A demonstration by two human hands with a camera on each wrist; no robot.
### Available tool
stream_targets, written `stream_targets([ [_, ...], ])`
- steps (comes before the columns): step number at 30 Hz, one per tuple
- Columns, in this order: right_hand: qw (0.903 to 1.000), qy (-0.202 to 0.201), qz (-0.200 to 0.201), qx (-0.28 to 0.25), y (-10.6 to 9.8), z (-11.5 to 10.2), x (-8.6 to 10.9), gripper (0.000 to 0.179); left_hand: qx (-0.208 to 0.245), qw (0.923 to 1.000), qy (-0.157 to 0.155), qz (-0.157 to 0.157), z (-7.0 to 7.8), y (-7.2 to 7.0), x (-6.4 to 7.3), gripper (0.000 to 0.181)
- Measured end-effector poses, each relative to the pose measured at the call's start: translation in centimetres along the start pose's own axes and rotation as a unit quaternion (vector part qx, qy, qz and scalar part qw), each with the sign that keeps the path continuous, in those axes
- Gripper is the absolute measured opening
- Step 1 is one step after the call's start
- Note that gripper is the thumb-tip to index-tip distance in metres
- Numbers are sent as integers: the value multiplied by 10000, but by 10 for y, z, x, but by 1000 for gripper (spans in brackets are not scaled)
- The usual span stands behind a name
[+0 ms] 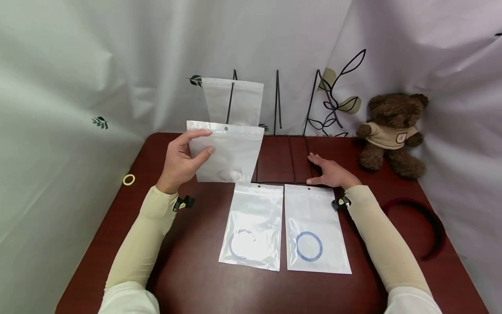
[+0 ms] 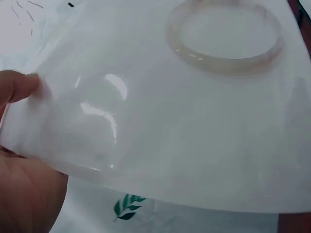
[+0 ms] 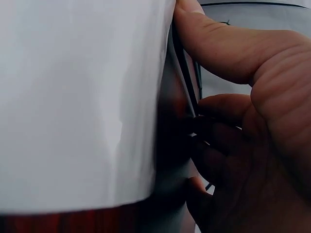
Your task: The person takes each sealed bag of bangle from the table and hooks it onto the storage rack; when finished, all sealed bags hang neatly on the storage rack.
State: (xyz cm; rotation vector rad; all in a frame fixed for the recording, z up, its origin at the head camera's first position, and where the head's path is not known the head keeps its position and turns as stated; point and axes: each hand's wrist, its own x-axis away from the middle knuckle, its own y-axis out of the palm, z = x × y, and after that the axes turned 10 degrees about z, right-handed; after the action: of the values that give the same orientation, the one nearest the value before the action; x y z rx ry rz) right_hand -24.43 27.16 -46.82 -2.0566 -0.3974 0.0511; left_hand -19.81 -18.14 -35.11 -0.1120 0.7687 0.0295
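My left hand [image 1: 178, 163] holds a white zip bag [image 1: 233, 152] by its left side, thumb in front, at the black wire rack [image 1: 277, 102]. A pale translucent bangle [image 2: 233, 65] shows through this bag in the left wrist view. Behind it another white bag [image 1: 248, 100] hangs on a rack hook. My right hand [image 1: 333, 173] lies over the rack's base with fingers extended, its thumb right at the top edge of a flat bag [image 1: 321, 209] with a blue bangle [image 1: 299, 247]. Beside that lies a second flat bag [image 1: 259, 209] with a bluish ring [image 1: 231, 246].
A brown teddy bear [image 1: 392, 135] in a beige shirt sits at the back right of the dark red table [image 1: 188, 270]. A dark red headband [image 1: 435, 224] lies near the right edge. At the left edge is a small yellow ring [image 1: 128, 183]. A white curtain [image 1: 149, 56] encloses the table.
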Motion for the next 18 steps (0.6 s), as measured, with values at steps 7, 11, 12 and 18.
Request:
stream_targets([
  [7, 10000, -10, -18, 12, 2, 1, 1, 104, 230, 9990, -49, 367, -8, 6, 0, 39],
  [11, 10000, -16, -24, 27, 2, 1, 1, 105, 227, 9989, -65, 399, -12, 10, -1, 39],
  [12, 10000, -4, -22, 34, 2, 1, 1, 105, 204, 9990, -66, 404, -13, 12, -2, 39],
  [18, 10000, -36, 19, 33, 2, 4, -1, 105, -70, 9981, -52, 609, -24, 20, -11, 38],
])
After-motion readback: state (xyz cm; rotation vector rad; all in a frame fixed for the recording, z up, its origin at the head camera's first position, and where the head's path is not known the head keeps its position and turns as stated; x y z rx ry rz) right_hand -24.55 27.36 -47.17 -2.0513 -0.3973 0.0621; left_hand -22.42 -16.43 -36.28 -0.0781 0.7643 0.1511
